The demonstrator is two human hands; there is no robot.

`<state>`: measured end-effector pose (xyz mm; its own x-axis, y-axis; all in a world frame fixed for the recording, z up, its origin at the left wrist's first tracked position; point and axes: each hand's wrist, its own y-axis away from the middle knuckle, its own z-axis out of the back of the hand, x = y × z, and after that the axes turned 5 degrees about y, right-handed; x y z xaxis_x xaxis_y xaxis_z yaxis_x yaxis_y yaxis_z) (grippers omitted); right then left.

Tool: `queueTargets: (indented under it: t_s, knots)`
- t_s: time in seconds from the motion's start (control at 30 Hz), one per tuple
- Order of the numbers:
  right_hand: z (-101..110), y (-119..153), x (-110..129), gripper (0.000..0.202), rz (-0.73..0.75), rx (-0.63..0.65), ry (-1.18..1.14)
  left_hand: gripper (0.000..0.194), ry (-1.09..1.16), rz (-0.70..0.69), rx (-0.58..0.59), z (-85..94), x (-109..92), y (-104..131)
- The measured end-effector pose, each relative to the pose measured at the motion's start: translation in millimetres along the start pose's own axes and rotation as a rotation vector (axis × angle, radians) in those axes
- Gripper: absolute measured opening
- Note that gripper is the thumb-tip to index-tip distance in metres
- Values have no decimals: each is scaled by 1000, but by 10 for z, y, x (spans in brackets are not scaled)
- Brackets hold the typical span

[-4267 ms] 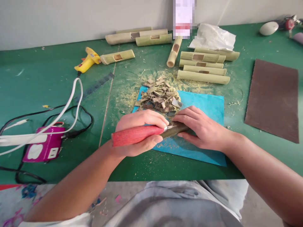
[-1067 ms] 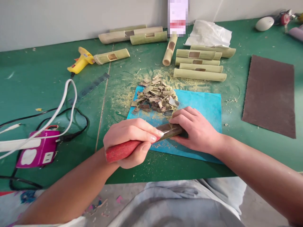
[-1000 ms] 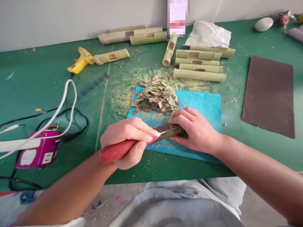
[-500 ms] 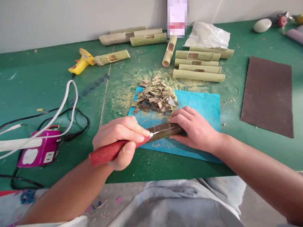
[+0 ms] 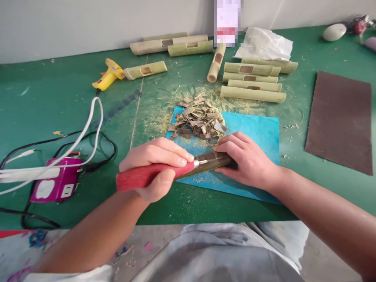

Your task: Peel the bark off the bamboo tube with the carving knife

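Note:
My left hand [image 5: 152, 168] is wrapped round the red handle of a carving knife [image 5: 155, 175]. Its short metal tip lies over a dark brown bamboo piece [image 5: 207, 161], touching it as far as I can tell. With fingers and thumb on either side, my right hand [image 5: 243, 158] grips the bamboo's right end, and my left hand covers the other end. Under the bamboo lies a blue sheet [image 5: 252, 129]. Just beyond, a heap of bamboo chips [image 5: 202, 119] covers the sheet's far left corner, with pale sawdust around it.
Several notched bamboo tubes [image 5: 252, 94] lie at the back right, more [image 5: 190, 49] by the wall. At left are a yellow glue gun [image 5: 108, 74], a steel ruler [image 5: 120, 107] and a purple power adapter [image 5: 55, 182] with cables. A brown sheet [image 5: 340, 121] lies right, a white mouse [image 5: 335, 32] behind.
The knife's handle has swung to lie flatter, and its tip points more level along the bamboo. My right hand keeps its grip. The whole view has shifted slightly.

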<state>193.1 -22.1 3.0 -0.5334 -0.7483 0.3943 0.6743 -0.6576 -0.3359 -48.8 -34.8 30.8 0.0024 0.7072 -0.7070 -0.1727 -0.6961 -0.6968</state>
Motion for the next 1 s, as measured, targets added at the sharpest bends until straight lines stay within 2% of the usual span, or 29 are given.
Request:
queueTargets:
  t_s: [0.13,0.2,0.5,0.77,0.9,1.0]
  knots:
    - [-5,3,-3,26,3,-6,-4,10,-44,-28,212,-32,-38,-73]
    - [-3,2,-3,26,5,-7,-2,9,-42,-26,249,-40,-47,-96]
    - [-5,-7,11,24,-3,-16,3,11,-47,7,257,-48,-46,-86]
    - [0,-10,20,22,-4,-7,-10,16,-132,46,368,-90,-56,-103]
    - [-10,-8,22,23,6,-25,0,9,-149,42,340,-132,-77,-112]
    - [-15,-8,16,23,18,-30,13,12,-178,34,301,-133,-104,-114]
